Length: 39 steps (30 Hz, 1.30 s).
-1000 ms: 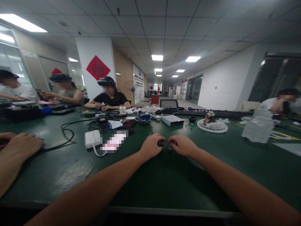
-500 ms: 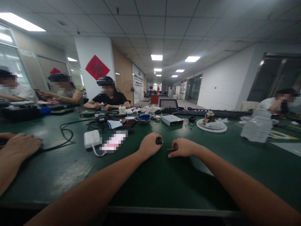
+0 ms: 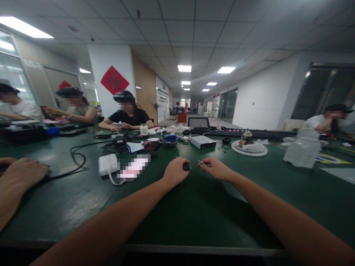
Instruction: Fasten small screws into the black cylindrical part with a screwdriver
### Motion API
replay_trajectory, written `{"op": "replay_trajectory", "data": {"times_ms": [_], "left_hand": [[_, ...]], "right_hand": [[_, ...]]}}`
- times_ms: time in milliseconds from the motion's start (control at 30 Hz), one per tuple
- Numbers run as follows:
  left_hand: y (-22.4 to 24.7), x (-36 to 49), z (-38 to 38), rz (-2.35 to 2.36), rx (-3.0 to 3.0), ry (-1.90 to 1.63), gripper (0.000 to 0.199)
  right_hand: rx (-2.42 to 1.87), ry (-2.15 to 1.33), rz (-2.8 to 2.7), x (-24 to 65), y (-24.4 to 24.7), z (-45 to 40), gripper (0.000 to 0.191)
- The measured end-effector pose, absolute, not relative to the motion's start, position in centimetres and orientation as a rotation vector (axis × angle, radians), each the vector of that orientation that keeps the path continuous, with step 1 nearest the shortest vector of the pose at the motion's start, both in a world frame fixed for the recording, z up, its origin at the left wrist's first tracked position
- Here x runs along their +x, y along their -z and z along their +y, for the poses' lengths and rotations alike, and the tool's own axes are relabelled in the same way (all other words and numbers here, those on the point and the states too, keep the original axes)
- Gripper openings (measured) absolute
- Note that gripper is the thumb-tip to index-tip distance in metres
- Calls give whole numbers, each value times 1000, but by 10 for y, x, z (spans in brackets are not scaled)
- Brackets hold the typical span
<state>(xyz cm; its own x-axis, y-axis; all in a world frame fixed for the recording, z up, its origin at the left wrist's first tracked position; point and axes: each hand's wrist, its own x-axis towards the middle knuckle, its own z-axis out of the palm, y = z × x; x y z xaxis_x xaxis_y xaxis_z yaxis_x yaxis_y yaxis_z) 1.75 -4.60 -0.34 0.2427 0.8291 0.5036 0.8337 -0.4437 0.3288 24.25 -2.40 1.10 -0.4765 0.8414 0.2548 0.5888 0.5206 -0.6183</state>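
Observation:
My left hand (image 3: 174,172) is closed around a small dark cylindrical object (image 3: 186,166), whose end faces right. Across a narrow gap, my right hand (image 3: 217,169) pinches a thin metal rod (image 3: 201,162) between thumb and fingers. The rod's tip points up and left, toward the dark object, and the two do not touch. Both hands are just above the green table (image 3: 205,221); my fingers hide the rod's other end.
Ahead lie a grey metal box (image 3: 203,142), a white fan grille with a motor (image 3: 249,147) and a blue item in a bowl (image 3: 169,139). A white adapter (image 3: 108,164) sits left. Clear plastic packaging (image 3: 303,149) stands right. A co-worker's hand (image 3: 26,171) rests at far left.
My right hand has turned and risen slightly, and the rod now slants up and left instead of lying level. My left hand and the dark object have barely shifted.

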Motion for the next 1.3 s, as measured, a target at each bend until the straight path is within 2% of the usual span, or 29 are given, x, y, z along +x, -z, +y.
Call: {"op": "replay_trajectory", "data": {"times_ms": [200, 300, 433, 633, 900, 1300], "left_hand": [[2, 21, -50, -1598, -2505, 1002, 29], [0, 22, -52, -1567, -2529, 1024, 30], [-1, 22, -52, -1518, -2604, 991, 33], [-1, 23, -52, -1438, -2649, 902, 37], [-2, 25, -54, -1323, -2709, 826, 37], [-4, 24, -56, -1239, -2779, 841, 40]], "right_hand": [[-1080, -813, -2077, 237, -8, -21, 29], [-1013, -767, -2033, 236, -2, -19, 31], [-998, -693, -2060, 237, -1, -20, 23], [-971, -423, -2152, 237, -9, -26, 18], [-1108, -440, -2191, 237, -11, -29, 14], [-1177, -444, -2155, 238, -7, -28, 29]]}}
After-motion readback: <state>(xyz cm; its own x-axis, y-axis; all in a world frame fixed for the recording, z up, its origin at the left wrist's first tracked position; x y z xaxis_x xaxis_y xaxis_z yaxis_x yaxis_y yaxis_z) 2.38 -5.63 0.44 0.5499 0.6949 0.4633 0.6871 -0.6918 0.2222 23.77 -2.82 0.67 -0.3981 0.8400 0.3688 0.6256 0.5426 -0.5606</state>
